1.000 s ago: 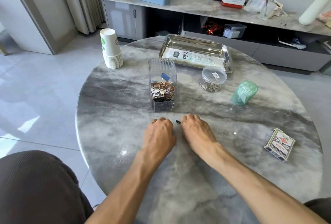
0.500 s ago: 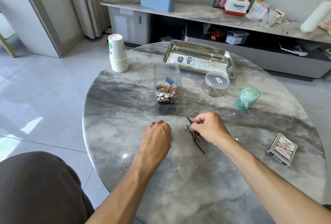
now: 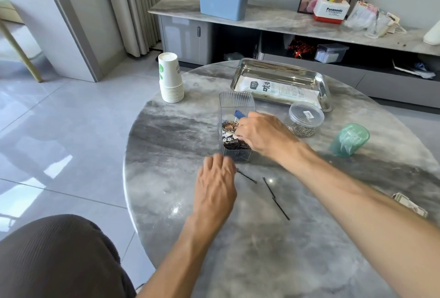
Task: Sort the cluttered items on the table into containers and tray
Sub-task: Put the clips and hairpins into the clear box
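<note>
Reaching over the clear box (image 3: 237, 104), right hand (image 3: 263, 134) grip unclear; left hand (image 3: 215, 187) loosely curled, empty, beside hairpins (image 3: 276, 198).

Left hand (image 3: 215, 188): back upward, low over the table, fingers loosely bent toward the far edge, tips hidden; grip cannot be told. Left forearm: bare, entering from the near edge. Right hand (image 3: 260, 133): reached farther, toward mid-table, knuckles up, fingers curled downward, tips hidden. Right forearm: bare, slanting in from the near right.
</note>
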Demonstrator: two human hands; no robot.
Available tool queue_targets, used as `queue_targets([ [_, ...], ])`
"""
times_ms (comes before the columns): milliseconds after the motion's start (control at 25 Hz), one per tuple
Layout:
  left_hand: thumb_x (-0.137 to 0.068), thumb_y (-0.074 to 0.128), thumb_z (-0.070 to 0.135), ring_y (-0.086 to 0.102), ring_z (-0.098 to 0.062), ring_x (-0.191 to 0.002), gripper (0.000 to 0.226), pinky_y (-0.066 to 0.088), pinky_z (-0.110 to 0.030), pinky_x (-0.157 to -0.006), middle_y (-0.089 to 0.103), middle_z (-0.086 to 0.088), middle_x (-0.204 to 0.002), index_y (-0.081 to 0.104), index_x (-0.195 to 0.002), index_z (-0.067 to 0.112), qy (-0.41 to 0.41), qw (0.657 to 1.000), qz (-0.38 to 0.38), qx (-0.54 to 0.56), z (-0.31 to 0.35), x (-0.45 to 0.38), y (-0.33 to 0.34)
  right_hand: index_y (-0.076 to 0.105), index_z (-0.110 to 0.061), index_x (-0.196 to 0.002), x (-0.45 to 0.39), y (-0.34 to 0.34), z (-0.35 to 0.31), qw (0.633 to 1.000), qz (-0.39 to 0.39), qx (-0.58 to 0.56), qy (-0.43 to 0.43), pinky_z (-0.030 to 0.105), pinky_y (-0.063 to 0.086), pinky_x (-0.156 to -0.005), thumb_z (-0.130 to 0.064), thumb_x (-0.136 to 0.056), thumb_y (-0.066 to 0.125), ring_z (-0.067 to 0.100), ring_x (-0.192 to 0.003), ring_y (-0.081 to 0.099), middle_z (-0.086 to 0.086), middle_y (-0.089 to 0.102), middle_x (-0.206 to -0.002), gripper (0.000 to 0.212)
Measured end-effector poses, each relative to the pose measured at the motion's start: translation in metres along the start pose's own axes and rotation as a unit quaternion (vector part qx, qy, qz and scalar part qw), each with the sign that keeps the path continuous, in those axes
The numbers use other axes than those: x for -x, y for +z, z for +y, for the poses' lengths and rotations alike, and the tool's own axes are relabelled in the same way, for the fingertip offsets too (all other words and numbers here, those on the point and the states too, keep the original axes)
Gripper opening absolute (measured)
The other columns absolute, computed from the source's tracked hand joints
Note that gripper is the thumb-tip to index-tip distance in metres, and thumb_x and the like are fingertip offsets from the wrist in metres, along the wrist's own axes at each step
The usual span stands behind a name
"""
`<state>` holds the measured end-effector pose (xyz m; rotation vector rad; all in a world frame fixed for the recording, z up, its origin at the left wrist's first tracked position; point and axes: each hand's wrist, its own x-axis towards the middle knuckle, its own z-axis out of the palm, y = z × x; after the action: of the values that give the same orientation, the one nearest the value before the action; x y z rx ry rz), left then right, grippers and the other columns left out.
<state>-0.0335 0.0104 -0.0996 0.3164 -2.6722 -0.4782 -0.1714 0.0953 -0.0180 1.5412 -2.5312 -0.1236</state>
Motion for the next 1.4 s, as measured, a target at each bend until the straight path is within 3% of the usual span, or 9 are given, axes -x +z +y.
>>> queue_targets([
  [120, -0.093, 0.061, 0.013, 0.049, -0.026, -0.082, 0.004, 0.044, -0.037, -0.069, 0.056, -0.006, -0.091, 0.062, -0.090, 0.012, 0.017, 0.997, 0.077, 0.017, 0.003, -0.035, -0.011, 0.070, -0.013, -0.084, 0.045, 0.005, -0.002, 0.983, 0.064, -0.110, 0.132, 0.032, 0.045, -0.062, -0.019, -0.094, 0.060, 0.025, -0.081, 0.060, 0.001, 0.065, -0.084, 0.015],
  [320, -0.092, 0.057, 0.011, 0.053, -0.026, -0.097, 0.013, 0.050, -0.040, -0.066, 0.060, -0.003, -0.100, 0.068, -0.100, 0.012, 0.070, 0.997, -0.010, 0.004, 0.015, -0.073, -0.008, 0.059, -0.020, -0.067, 0.132, 0.033, -0.019, 0.932, -0.126, -0.155, 0.303, 0.028, 0.032, -0.062, -0.046, -0.082, 0.065, 0.025, -0.087, 0.061, -0.004, 0.060, -0.078, 0.031],
  [480, -0.086, 0.063, 0.011, 0.059, -0.025, -0.087, 0.008, 0.054, -0.039, -0.055, 0.065, 0.000, -0.087, 0.072, -0.086, 0.012, 0.121, 0.991, -0.004, 0.054, 0.017, -0.033, 0.009, 0.062, -0.023, -0.079, 0.140, 0.049, -0.032, 0.934, -0.127, -0.144, 0.301, 0.029, 0.036, -0.066, -0.026, -0.088, 0.061, 0.029, -0.091, 0.062, 0.001, 0.066, -0.096, 0.010],
  [640, -0.097, 0.054, 0.030, 0.052, -0.019, -0.109, 0.020, 0.046, -0.033, -0.088, 0.058, 0.004, -0.115, 0.069, -0.106, 0.020, 0.119, 0.978, -0.170, -0.024, 0.002, -0.014, 0.033, 0.061, -0.014, -0.092, 0.137, 0.053, -0.035, 0.948, -0.100, -0.115, 0.279, 0.031, 0.035, -0.065, -0.018, -0.088, 0.053, 0.031, -0.092, 0.064, 0.007, 0.066, -0.101, 0.010],
  [920, -0.097, 0.046, 0.007, 0.047, -0.023, -0.103, 0.017, 0.040, -0.030, -0.078, 0.056, -0.003, -0.107, 0.060, -0.104, 0.014, 0.067, 0.986, -0.139, -0.069, 0.009, -0.010, 0.029, 0.059, -0.018, -0.085, 0.122, 0.064, -0.024, 0.929, 0.049, -0.197, 0.310, 0.030, 0.033, -0.062, -0.026, -0.094, 0.056, 0.023, -0.083, 0.060, -0.003, 0.063, -0.089, 0.012],
  [1040, -0.094, 0.037, -0.001, 0.047, -0.026, -0.102, 0.023, 0.038, -0.030, -0.071, 0.050, -0.009, -0.111, 0.051, -0.109, 0.009, 0.098, 0.975, -0.167, -0.105, 0.015, -0.010, 0.025, 0.066, -0.016, -0.086, 0.117, 0.075, -0.024, 0.935, 0.005, -0.174, 0.310, 0.031, 0.036, -0.063, -0.031, -0.092, 0.063, 0.025, -0.088, 0.061, -0.001, 0.061, -0.089, 0.017],
  [1160, -0.091, 0.031, -0.002, 0.046, -0.027, -0.103, 0.030, 0.041, -0.034, -0.081, 0.049, -0.011, -0.113, 0.048, -0.113, 0.008, 0.142, 0.963, -0.172, -0.154, 0.012, -0.007, 0.018, 0.066, -0.016, -0.092, 0.114, 0.078, -0.025, 0.934, -0.018, -0.146, 0.326, 0.031, 0.038, -0.067, -0.031, -0.093, 0.063, 0.027, -0.093, 0.062, 0.001, 0.064, -0.094, 0.016],
  [1280, -0.086, 0.026, 0.000, 0.045, -0.026, -0.101, 0.032, 0.040, -0.035, -0.084, 0.049, -0.009, -0.111, 0.046, -0.109, 0.011, 0.153, 0.959, -0.176, -0.162, 0.009, -0.003, 0.010, 0.064, -0.016, -0.097, 0.114, 0.075, -0.028, 0.938, -0.024, -0.123, 0.323, 0.030, 0.037, -0.065, -0.015, -0.094, 0.055, 0.025, -0.095, 0.062, 0.000, 0.059, -0.098, 0.010],
  [1400, -0.084, 0.022, 0.004, 0.048, -0.026, -0.093, 0.032, 0.041, -0.035, -0.079, 0.052, -0.007, -0.099, 0.048, -0.100, 0.015, 0.131, 0.981, -0.108, -0.096, 0.017, -0.017, -0.006, 0.056, -0.013, -0.110, 0.116, 0.075, -0.030, 0.954, -0.069, -0.048, 0.288, 0.034, 0.045, -0.068, -0.002, -0.089, 0.049, 0.026, -0.106, 0.057, 0.004, 0.054, -0.111, 0.025],
])
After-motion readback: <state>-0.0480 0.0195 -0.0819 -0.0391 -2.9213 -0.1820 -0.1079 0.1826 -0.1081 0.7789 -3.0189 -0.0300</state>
